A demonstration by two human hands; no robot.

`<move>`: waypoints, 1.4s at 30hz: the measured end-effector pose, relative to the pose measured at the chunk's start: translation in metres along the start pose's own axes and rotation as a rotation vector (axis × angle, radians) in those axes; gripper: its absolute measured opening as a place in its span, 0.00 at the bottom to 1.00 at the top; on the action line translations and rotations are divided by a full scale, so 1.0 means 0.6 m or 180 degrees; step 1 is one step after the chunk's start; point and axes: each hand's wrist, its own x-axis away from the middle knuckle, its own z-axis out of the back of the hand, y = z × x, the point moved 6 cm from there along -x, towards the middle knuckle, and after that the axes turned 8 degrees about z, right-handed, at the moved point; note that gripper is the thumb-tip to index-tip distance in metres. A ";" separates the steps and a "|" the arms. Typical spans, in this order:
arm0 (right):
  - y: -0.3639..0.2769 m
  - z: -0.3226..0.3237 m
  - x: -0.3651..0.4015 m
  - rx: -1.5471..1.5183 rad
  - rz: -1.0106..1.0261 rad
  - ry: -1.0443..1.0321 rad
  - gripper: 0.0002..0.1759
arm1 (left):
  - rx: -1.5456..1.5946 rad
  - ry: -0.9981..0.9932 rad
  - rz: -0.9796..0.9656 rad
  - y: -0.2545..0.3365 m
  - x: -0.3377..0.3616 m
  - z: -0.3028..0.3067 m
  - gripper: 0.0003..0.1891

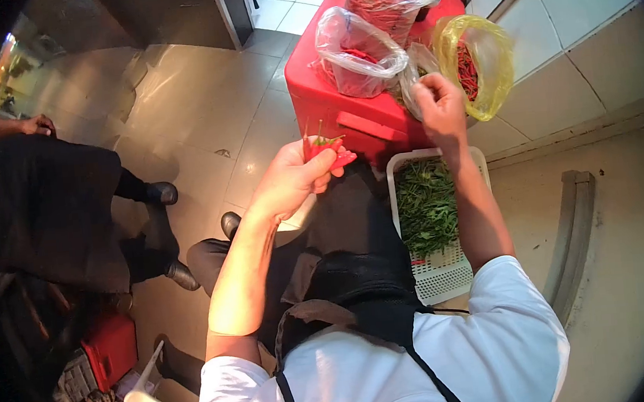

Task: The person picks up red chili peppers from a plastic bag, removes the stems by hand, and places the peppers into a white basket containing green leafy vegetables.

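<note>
My left hand (293,179) is closed round a bunch of red chili peppers (321,149), their green stems pointing up and away from me. My right hand (442,106) has its fingers curled together over the edge of a red box (320,86), beside a small clear plastic bag (419,66). Whatever those fingers pinch, if anything, is too small to make out. Just right of that hand is an open yellow plastic bag (494,79) with thin red chilies (467,73) inside. Another open clear bag (357,71) stands on the box to the left.
A white basket (440,286) of green leaves and stems (426,207) sits below my right forearm. A larger bag of red chilies (389,4) lies at the back of the box. Another person in a dark apron (46,202) is at left. A tiled wall (596,8) borders the right.
</note>
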 end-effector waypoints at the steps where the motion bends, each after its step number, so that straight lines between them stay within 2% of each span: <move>1: 0.017 0.020 -0.011 0.0577 -0.0013 0.0022 0.11 | -0.0027 0.0035 -0.0037 -0.001 -0.003 0.003 0.12; 3: 0.053 0.053 -0.030 0.1693 -0.0038 0.0014 0.12 | -0.0180 0.0174 -0.0051 -0.004 -0.005 0.007 0.11; 4: 0.108 0.058 -0.031 0.2256 0.0155 -0.0373 0.14 | -0.0317 0.0267 -0.0031 -0.006 -0.010 0.005 0.11; 6: 0.088 0.053 -0.011 0.2036 0.0349 -0.0124 0.14 | -0.0549 0.0439 -0.0094 0.002 -0.019 0.003 0.09; 8: 0.037 0.001 0.018 -0.0448 -0.0477 -0.0351 0.13 | -0.0681 0.0566 -0.0167 -0.001 -0.024 -0.002 0.07; 10: -0.038 -0.044 0.043 -0.1274 -0.0681 -0.1112 0.14 | -0.0818 0.0495 -0.0068 -0.007 -0.031 -0.007 0.07; 12: -0.121 -0.066 0.041 -0.0339 0.0681 -0.1419 0.13 | -0.1025 0.0325 0.0036 -0.013 -0.037 -0.011 0.09; 15: -0.128 -0.094 0.048 -0.0720 0.0577 -0.1785 0.13 | -0.1274 0.0412 0.0037 -0.005 -0.031 -0.015 0.09; 19: -0.139 -0.096 0.052 -0.0742 0.0706 -0.1813 0.12 | -0.0994 0.0284 0.0079 0.001 -0.024 -0.005 0.08; 22: -0.127 -0.104 0.060 -0.0625 0.0719 -0.1571 0.10 | -0.1018 0.0214 0.0086 0.000 -0.023 -0.001 0.08; 25: -0.125 -0.110 0.061 -0.0504 0.0861 -0.1710 0.09 | -0.1027 0.0128 0.0166 -0.003 -0.020 -0.007 0.08; 28: -0.120 -0.114 0.064 -0.0723 0.0088 -0.1839 0.08 | -0.0953 0.0020 0.0164 0.002 -0.014 -0.009 0.08; 31: -0.099 -0.132 0.079 -0.2455 -0.1242 -0.1912 0.07 | -0.1039 -0.0097 0.0164 0.003 -0.011 -0.006 0.09; 35: -0.117 -0.112 0.048 -0.1269 0.0022 -0.1515 0.06 | -0.1115 -0.0012 0.0207 -0.002 -0.010 0.006 0.10; 39: -0.148 -0.118 0.050 -0.0551 0.0633 -0.1705 0.05 | -0.1441 0.0099 0.0292 0.005 -0.009 0.003 0.10; 42: -0.155 -0.125 0.053 -0.0176 0.0608 -0.1920 0.06 | -0.1363 0.0238 -0.0349 -0.004 -0.023 0.005 0.07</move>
